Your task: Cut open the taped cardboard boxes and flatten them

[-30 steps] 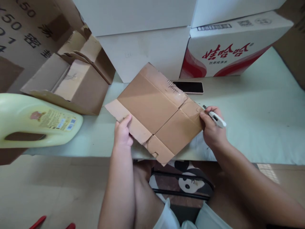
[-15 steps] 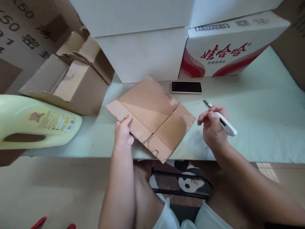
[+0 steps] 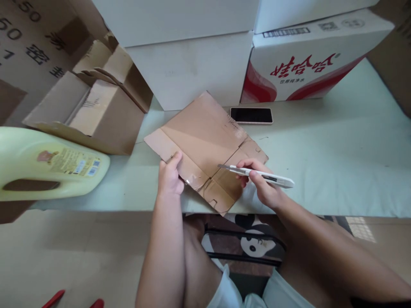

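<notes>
My left hand [image 3: 171, 175] pinches the left edge of a creased brown cardboard piece [image 3: 202, 132], thumb on top and fingers underneath. The cardboard is tilted on the table, its near corner at the table's front edge. In my right hand [image 3: 260, 182] is a white utility knife [image 3: 272, 177], gripped between thumb and fingers. Its blade is out and points left over the cardboard, near the crease lines; whether the tip touches is hard to tell. A smartphone [image 3: 251, 115] lies face up just beyond the cardboard's far right edge.
White cartons [image 3: 192, 72] and a red-and-white carton [image 3: 298, 64] stand along the back. Small open cardboard boxes [image 3: 109, 115] and a pale yellow jug [image 3: 54, 164] occupy the left. The table's front edge runs close to my lap.
My right hand has moved left with the utility knife, from beside the cardboard to over it. The cardboard has shifted slightly right and away, with my left hand still holding it.
</notes>
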`<state>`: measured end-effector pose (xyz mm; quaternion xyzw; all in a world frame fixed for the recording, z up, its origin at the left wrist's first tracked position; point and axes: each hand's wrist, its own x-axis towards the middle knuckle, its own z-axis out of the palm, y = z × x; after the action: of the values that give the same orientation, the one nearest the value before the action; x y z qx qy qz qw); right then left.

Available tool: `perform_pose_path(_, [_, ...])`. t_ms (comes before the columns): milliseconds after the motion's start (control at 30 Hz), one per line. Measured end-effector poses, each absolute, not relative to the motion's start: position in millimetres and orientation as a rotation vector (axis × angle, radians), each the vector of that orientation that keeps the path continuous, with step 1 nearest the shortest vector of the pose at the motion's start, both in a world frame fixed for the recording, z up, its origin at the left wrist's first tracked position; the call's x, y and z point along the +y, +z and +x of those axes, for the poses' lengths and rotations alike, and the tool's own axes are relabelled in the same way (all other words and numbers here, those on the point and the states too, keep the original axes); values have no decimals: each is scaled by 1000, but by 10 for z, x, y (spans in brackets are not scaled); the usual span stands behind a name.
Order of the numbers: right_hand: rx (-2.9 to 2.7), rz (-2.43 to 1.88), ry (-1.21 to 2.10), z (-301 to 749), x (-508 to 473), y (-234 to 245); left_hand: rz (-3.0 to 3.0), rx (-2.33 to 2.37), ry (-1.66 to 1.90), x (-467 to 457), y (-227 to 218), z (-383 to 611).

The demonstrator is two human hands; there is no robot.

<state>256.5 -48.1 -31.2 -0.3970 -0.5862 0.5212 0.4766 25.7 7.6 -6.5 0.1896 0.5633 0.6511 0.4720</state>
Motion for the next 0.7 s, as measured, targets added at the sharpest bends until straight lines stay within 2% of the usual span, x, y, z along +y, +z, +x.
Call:
perform_pose_path(433, [-1501,-1122,1254,2558,-489,-304,461,1387,1600,61,-88,159])
perform_pose_path(700, [-1120,-1115,874,2502,-371,-331,349,1262,1669,97,-91,36])
